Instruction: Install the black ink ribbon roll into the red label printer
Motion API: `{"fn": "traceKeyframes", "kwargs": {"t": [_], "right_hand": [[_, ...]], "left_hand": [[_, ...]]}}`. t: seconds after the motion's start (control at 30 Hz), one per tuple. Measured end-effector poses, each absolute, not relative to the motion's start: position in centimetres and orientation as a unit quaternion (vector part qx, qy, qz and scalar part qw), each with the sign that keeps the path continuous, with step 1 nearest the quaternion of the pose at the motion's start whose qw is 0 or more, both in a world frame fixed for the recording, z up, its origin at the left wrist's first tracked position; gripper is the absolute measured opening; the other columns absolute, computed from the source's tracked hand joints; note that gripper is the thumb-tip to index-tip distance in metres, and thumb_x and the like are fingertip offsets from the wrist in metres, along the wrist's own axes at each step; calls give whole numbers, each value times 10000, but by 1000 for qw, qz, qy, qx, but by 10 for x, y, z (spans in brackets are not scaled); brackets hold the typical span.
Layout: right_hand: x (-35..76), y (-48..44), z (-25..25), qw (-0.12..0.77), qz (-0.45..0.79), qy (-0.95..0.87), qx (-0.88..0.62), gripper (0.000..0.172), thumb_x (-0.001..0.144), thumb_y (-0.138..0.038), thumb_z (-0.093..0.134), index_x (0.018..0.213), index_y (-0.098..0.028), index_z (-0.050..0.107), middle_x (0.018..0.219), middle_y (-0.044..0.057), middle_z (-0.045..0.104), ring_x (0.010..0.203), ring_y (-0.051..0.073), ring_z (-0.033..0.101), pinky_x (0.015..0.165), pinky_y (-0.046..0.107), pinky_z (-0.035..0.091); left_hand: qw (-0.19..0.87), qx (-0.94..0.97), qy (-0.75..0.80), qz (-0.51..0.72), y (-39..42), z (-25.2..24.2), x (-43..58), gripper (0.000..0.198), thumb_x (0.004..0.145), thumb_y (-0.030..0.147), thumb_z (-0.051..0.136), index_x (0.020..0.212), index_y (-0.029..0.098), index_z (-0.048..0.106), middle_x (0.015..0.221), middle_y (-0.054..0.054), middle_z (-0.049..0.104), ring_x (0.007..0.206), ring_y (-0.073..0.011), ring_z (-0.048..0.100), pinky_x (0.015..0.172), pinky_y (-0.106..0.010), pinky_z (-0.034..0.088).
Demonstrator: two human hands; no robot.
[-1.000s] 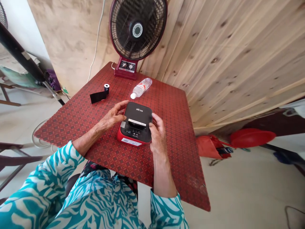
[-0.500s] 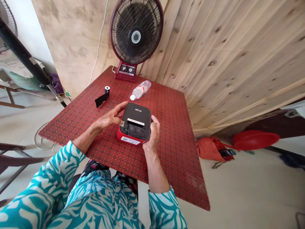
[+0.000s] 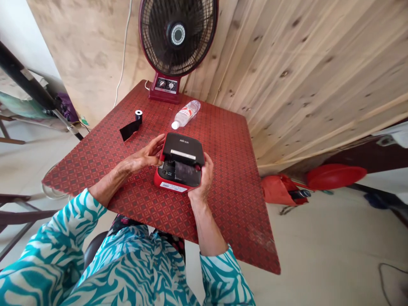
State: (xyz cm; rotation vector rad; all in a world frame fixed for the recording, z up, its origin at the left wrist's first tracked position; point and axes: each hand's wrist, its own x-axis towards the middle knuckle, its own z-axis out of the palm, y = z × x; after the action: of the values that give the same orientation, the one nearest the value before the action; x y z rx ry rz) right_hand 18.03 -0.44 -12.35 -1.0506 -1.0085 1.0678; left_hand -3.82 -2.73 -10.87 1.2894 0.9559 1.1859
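A red and black label printer [image 3: 174,182] sits on the table between my hands. Its black lid [image 3: 183,143] is tilted partly up at the front, and a dark strip [image 3: 188,173] shows in the gap. My left hand [image 3: 145,158] holds the printer's left side, the thumb on a small grey tab at the corner and the fingers along the edge. Around the right side curls my right hand [image 3: 204,178], its fingertips partly hidden behind the body. A small roll of black tape [image 3: 131,128], partly unwound, lies beyond my left hand.
Behind the printer a clear plastic bottle [image 3: 187,114] lies on its side. A maroon fan [image 3: 164,88] stands at the far table edge, near the wooden wall [image 3: 302,85]. The patterned red table [image 3: 232,204] ends just before my body. On the right are a red bag [image 3: 276,190] and a red basin [image 3: 336,176].
The printer's lid has lifted at its front edge, widening the gap over the dark strip. Both hands keep their places on the printer. The view has shifted slightly.
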Motion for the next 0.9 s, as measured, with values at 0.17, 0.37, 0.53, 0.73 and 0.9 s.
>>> {"fn": "traceKeyframes", "kwargs": {"t": [0.17,0.37,0.53,0.73,0.9], "right_hand": [[180,-4,-124,620,455,-453,-451,528,914,-605,476,1265,-239,620,1316,84,654,1233,235,624,1095,469,480],[177,1,-131,608,461,-456,-457,557,912,-625,461,1276,-231,611,1296,87,668,1176,218,647,1038,438,509],[172,11,-139,607,502,-421,-451,621,849,-672,507,1242,-207,632,1271,108,699,1116,233,666,989,453,530],[169,16,-140,612,526,-413,-421,603,847,-665,549,1230,-210,644,1228,101,739,1140,249,674,1041,468,505],[166,20,-140,629,515,-413,-411,580,820,-657,579,1188,-219,672,1296,100,716,1220,246,635,1122,478,459]], "left_hand": [[522,542,412,513,-25,-113,-37,979,648,219,734,1559,405,427,1672,-5,386,1572,-313,300,1208,-482,411],[525,545,391,524,-27,-103,-34,860,656,248,712,1491,345,533,1590,-26,506,1552,-309,344,1227,-469,386],[488,575,416,508,-40,-84,-33,596,756,343,675,1346,259,661,1388,-86,678,1466,-335,474,1212,-510,400],[337,593,540,493,-49,-60,-44,564,796,531,772,1268,232,695,1348,-119,705,1321,-341,610,1150,-518,457],[305,669,529,423,-30,-39,-38,583,851,650,687,1181,173,741,1136,-143,777,1148,-309,708,1015,-442,561]]}}
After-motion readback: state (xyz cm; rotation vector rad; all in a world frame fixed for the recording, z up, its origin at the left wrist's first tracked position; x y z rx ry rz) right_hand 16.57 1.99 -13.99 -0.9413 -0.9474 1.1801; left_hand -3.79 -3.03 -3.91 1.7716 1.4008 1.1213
